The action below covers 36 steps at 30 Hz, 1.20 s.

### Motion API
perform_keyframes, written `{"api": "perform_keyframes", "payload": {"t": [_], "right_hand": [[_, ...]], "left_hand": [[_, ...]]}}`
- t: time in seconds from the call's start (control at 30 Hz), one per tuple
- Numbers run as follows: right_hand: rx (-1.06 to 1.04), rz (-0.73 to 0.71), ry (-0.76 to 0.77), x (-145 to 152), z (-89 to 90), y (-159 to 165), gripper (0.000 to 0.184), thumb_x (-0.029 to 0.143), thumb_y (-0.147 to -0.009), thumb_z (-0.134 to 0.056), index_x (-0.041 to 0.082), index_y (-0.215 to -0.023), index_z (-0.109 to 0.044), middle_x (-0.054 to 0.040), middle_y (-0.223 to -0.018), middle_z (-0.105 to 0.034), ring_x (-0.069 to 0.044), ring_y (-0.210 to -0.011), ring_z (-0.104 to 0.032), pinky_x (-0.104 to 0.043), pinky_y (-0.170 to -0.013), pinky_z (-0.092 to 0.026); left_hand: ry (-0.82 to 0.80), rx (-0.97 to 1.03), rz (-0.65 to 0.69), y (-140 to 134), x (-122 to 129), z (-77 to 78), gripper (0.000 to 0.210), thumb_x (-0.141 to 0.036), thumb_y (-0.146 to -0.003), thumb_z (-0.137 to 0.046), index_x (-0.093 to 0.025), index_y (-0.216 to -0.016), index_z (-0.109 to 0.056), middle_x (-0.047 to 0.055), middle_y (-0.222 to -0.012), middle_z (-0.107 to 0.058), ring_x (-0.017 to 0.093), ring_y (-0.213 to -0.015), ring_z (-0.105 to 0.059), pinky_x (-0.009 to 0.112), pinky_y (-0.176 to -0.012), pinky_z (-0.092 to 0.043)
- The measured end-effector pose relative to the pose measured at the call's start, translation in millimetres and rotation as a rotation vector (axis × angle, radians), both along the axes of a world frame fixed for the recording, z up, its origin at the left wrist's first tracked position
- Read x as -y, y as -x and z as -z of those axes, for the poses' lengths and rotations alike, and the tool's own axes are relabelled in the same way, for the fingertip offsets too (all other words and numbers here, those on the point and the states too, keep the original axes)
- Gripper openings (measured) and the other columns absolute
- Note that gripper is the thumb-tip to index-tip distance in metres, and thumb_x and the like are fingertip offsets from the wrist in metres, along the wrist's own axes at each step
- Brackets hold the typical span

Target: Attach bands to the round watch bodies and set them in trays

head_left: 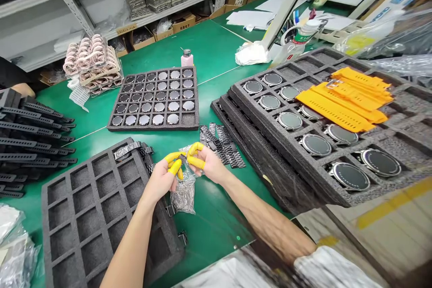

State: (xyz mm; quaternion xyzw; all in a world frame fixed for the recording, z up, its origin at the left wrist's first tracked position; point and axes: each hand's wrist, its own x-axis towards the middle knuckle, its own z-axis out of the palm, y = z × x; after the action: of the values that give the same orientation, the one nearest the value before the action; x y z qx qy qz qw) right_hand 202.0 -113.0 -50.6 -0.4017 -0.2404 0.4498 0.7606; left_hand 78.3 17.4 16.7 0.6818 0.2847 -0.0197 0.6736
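My left hand [162, 179] and my right hand [206, 162], both with yellow finger cots, meet above the green table. Between their fingertips is a small dark piece [183, 157], pinched by the left hand; its kind is too small to tell. The right fingers are closed in a pinch at its other side, and what they grip is hidden. Below them lies a clear bag of small metal pins [184, 195]. Black metal watch bands [222, 144] lie behind my right hand. A watch with a black link band [127, 150] rests on the grey foam tray [72, 168] at left.
A foam tray of watch faces [153, 96] lies at the back. Stacked trays [246, 141] on the right carry watch faces and orange straps [347, 99]. Black straps [30, 139] are piled at left. A pink bottle [186, 58] and pink strap bundles [91, 63] stand farther back.
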Motion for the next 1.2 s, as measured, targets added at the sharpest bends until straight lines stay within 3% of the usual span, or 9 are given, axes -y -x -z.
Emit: {"api": "perform_keyframes", "payload": {"t": [0.2,0.27,0.43,0.53,0.77,0.87,1.03,1.13,1.2], "right_hand": [[0.51,0.512,0.0,0,9.6,10,0.042,0.056,-0.084,-0.087,0.025,-0.08,-0.059,0.0,-0.073,-0.062,-0.016,-0.058,-0.055,-0.03,-0.053,-0.048],[0.661,0.6,-0.025,2,11.5,8,0.041,0.06,-0.084,-0.085,0.025,-0.079,-0.065,-0.0011,-0.07,-0.062,-0.017,-0.06,-0.055,-0.033,-0.056,-0.048],[0.715,0.41,-0.136,7,3.2,-2,0.043,0.069,-0.089,-0.074,0.026,-0.09,-0.078,-0.0094,-0.098,-0.074,-0.023,-0.078,-0.068,-0.037,-0.065,-0.058],[0.678,0.314,-0.191,10,-4.0,-5,0.038,0.061,-0.097,-0.069,0.026,-0.088,-0.08,-0.0086,-0.093,-0.074,-0.025,-0.089,-0.071,-0.042,-0.082,-0.061],[0.636,0.172,-0.235,15,-6.3,-11,0.038,0.062,-0.097,-0.07,0.026,-0.097,-0.08,-0.0099,-0.103,-0.075,-0.024,-0.093,-0.069,-0.04,-0.08,-0.06],[0.605,0.166,-0.249,16,-6.1,-15,0.044,0.061,-0.104,-0.059,0.024,-0.092,-0.08,-0.0098,-0.097,-0.075,-0.025,-0.098,-0.07,-0.043,-0.088,-0.058],[0.707,0.142,-0.282,16,-5.5,-13,0.03,0.053,-0.095,-0.077,0.026,-0.108,-0.08,-0.0108,-0.118,-0.074,-0.024,-0.105,-0.065,-0.039,-0.085,-0.056],[0.619,0.19,-0.355,14,-5.7,-11,0.028,0.054,-0.098,-0.073,0.026,-0.096,-0.08,-0.0087,-0.107,-0.075,-0.024,-0.105,-0.065,-0.046,-0.099,-0.053],[0.433,0.182,-0.37,15,-7.2,-13,0.034,0.058,-0.094,-0.076,0.024,-0.091,-0.077,-0.009,-0.104,-0.075,-0.024,-0.102,-0.068,-0.046,-0.097,-0.055]], "left_hand": [[0.243,0.018,-0.005,2,2,-9.1,0.058,-0.057,-0.084,-0.078,-0.011,-0.12,-0.07,-0.004,-0.052,-0.062,0.007,-0.027,-0.04,0.018,-0.031,-0.022],[0.368,0.019,0.013,3,1,-9.6,0.052,-0.055,-0.083,-0.079,-0.011,-0.11,-0.072,-0.003,-0.048,-0.061,0.007,-0.025,-0.036,0.018,-0.03,-0.02],[0.599,0.015,0.036,5,-2,-2.0,0.036,-0.046,-0.078,-0.083,-0.015,-0.088,-0.068,-0.004,-0.041,-0.055,0.008,-0.023,-0.031,0.017,-0.025,-0.021],[0.68,0.044,0.08,5,-6,4.3,0.027,-0.04,-0.084,-0.077,-0.015,-0.087,-0.066,-0.005,-0.041,-0.053,0.008,-0.023,-0.032,0.017,-0.026,-0.025],[0.75,0.059,0.117,8,-11,10.6,0.022,-0.038,-0.088,-0.067,-0.016,-0.092,-0.068,-0.004,-0.044,-0.053,0.009,-0.023,-0.032,0.018,-0.027,-0.029],[0.739,0.052,0.121,7,-12,10.8,0.021,-0.037,-0.086,-0.068,-0.016,-0.09,-0.069,-0.004,-0.044,-0.052,0.009,-0.023,-0.03,0.018,-0.027,-0.028],[0.683,0.02,0.148,6,-9,7.3,0.03,-0.045,-0.086,-0.069,-0.015,-0.092,-0.073,-0.002,-0.043,-0.053,0.009,-0.023,-0.03,0.02,-0.028,-0.027],[0.606,0.003,0.183,7,-7,-4.5,0.041,-0.051,-0.084,-0.071,-0.012,-0.094,-0.076,0.007,-0.06,-0.069,0.016,-0.038,-0.056,0.027,-0.041,-0.046],[0.345,-0.024,0.238,0,-12,-16.6,0.046,-0.053,-0.086,-0.072,-0.013,-0.106,-0.078,0.014,-0.088,-0.079,0.025,-0.071,-0.075,0.036,-0.068,-0.061]]}}
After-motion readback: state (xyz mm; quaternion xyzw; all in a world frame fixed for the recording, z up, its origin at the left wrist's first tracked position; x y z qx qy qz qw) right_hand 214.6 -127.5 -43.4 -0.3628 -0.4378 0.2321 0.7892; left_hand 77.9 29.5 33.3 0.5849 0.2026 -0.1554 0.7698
